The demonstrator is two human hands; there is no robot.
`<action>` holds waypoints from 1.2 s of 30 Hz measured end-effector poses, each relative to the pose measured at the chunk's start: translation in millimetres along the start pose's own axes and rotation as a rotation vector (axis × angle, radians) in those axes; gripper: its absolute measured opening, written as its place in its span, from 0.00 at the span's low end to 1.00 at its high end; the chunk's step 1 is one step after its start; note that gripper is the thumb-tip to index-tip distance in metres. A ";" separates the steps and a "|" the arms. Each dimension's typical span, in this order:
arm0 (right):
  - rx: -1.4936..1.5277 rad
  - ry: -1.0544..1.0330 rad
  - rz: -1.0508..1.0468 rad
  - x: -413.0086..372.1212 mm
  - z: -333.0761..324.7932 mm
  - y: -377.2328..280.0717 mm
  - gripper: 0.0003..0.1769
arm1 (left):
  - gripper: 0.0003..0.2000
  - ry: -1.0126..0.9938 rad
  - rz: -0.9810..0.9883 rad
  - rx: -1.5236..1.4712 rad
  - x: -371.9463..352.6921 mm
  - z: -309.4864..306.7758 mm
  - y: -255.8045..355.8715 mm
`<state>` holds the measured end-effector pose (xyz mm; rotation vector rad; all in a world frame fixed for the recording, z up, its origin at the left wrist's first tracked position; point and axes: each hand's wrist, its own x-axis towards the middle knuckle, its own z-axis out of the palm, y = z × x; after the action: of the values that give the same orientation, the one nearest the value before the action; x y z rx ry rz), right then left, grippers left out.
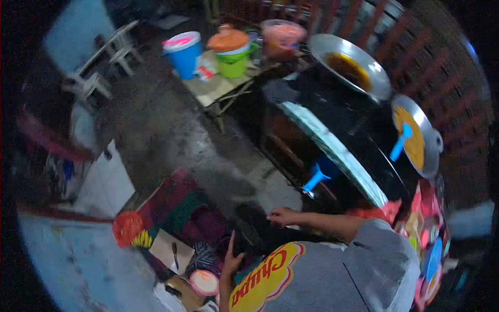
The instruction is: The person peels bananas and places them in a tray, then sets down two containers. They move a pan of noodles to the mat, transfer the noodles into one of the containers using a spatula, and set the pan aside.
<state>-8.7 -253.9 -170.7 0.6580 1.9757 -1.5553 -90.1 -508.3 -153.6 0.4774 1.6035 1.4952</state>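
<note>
My left hand is at the lower middle, index finger and thumb spread apart, with nothing seen in it. Beside it lie dark striped cloth and a round pink-rimmed container. My right hand reaches in from the right over the dark floor, its fingers loosely bent and partly apart, holding nothing visible. Above and right of that hand is a blue-handled object, near the pale edge of the dark cooking counter. Neither hand touches these things.
On the counter are a wide pan of dark oil and a pan of yellowish food with a blue utensil. A low table bears a blue bucket and green bucket. White chairs stand upper left.
</note>
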 end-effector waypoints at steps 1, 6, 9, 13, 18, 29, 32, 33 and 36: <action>0.221 -0.013 0.060 -13.2 11.0 10.5 0.24 | 0.38 -0.052 -0.007 0.024 -0.9 11.8 15.7; 0.468 0.259 0.136 -65.6 16.2 12.5 0.25 | 0.42 -0.400 0.182 0.400 26.5 73.3 1.3; 0.627 0.429 -0.352 -127.2 -28.9 0.9 0.22 | 0.46 -0.349 0.163 0.354 48.8 108.8 -17.8; 0.173 0.906 -0.502 -183.2 -87.2 28.0 0.15 | 0.42 -0.324 0.210 0.494 55.4 188.9 59.6; 0.208 0.663 -0.813 -238.9 -110.8 47.3 0.14 | 0.37 -0.524 -0.281 0.099 85.4 259.2 92.2; 0.485 1.140 -0.524 -286.2 -123.9 56.7 0.22 | 0.20 -0.785 0.116 0.485 113.5 322.3 148.6; 0.253 0.935 -0.490 -264.7 -129.1 34.3 0.22 | 0.20 -0.677 -0.039 0.347 117.1 288.9 156.4; 0.339 0.870 -0.561 -251.8 -130.4 23.0 0.23 | 0.19 -0.772 -0.133 0.569 125.1 274.9 169.2; 0.109 0.998 -0.780 -198.6 -129.1 -10.6 0.25 | 0.17 -0.731 -0.277 0.666 133.2 227.2 162.8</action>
<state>116.4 -139.9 -4.5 0.8710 3.1799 -1.9940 -28.7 -234.7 -22.4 0.9874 1.4378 0.4440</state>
